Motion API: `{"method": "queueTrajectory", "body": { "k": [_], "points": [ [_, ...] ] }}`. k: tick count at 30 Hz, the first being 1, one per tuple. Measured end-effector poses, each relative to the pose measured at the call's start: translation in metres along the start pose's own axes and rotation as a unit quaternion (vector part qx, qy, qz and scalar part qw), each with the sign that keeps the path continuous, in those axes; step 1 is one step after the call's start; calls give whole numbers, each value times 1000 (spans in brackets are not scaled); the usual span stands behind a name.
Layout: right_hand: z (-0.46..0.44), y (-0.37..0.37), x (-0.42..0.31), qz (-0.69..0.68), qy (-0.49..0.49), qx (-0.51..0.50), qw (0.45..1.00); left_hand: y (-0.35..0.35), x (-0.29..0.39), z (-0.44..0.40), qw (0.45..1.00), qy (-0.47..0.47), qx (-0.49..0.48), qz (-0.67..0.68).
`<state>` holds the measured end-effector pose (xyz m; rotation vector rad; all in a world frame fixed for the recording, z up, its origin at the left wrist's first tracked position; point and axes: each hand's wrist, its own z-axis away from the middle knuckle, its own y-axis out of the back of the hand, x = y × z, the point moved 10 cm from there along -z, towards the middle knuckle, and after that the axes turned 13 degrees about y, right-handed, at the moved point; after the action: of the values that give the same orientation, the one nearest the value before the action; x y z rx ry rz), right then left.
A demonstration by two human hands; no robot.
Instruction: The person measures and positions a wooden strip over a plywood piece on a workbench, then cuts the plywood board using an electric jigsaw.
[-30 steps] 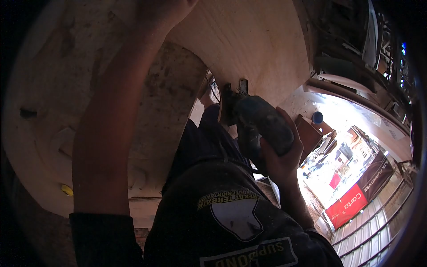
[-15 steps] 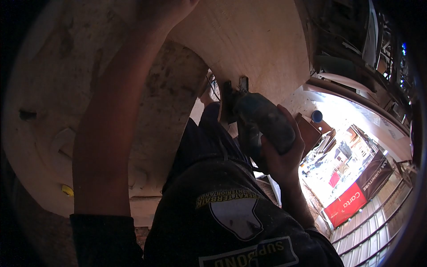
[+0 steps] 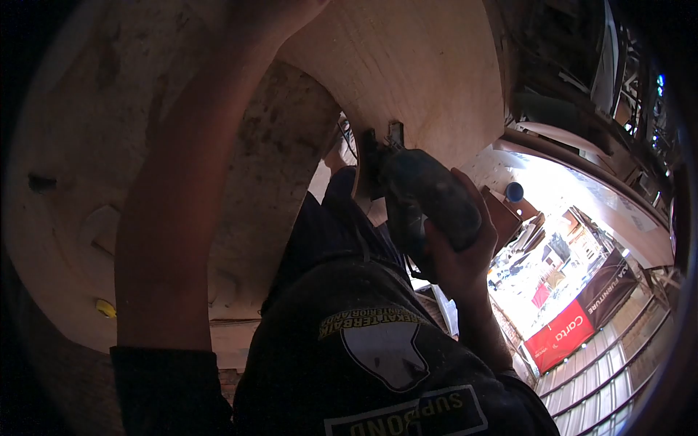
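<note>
My right hand [image 3: 465, 251] is wrapped around the body of a dark teal jigsaw [image 3: 429, 192]. The jigsaw's shoe and front end sit at the curved edge of a pale plywood sheet [image 3: 436, 80]; its blade cannot be made out. At the top edge of the view, my left hand [image 3: 291, 13] is over the plywood, mostly cut off, with its fingers out of sight. My left forearm crosses above a larger, stained wooden board [image 3: 269, 160].
A small yellow object [image 3: 106, 308] lies on the board's left part. Beyond the right hand are a blue round container [image 3: 514, 191], brown boards [image 3: 502, 218] and a red banner [image 3: 560, 343]. Dark clutter [image 3: 560, 80] fills the upper right.
The view has shifted slightly, and the jigsaw appears a little further up and left. My right hand keeps its hold on it. The left arm stays in nearly the same place.
</note>
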<state>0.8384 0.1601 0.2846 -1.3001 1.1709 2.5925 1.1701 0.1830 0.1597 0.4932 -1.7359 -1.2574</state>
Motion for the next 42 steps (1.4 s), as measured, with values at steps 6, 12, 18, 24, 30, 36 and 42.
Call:
{"method": "queueTrajectory", "body": {
  "k": [6, 12, 18, 24, 30, 36, 42],
  "points": [
    [-2, 0, 2, 14, 5, -6, 1000, 3, 4, 2, 1000, 3, -2, 1],
    [-4, -1, -1, 29, 26, -6, 999, 2, 2, 2, 1000, 1, 5, -9],
    [-6, -1, -2, 39, 21, -9, 999, -1, 2, 1, 1000, 18, -21, 4],
    [-9, -1, -3, 31, 35, -12, 999, 4, 6, 4, 1000, 10, 1, 0],
    [-13, -1, -12, 52, 34, 4, 998, 1, 3, 1, 1000, 11, -5, 5],
    [-14, 1, -11, 33, 35, 27, 998, 3, 5, 1, 1000, 9, -15, 8],
    [-16, 2, -14, 43, 44, 23, 998, 4, 5, 1, 1000, 1, 4, 1]
  ]
}}
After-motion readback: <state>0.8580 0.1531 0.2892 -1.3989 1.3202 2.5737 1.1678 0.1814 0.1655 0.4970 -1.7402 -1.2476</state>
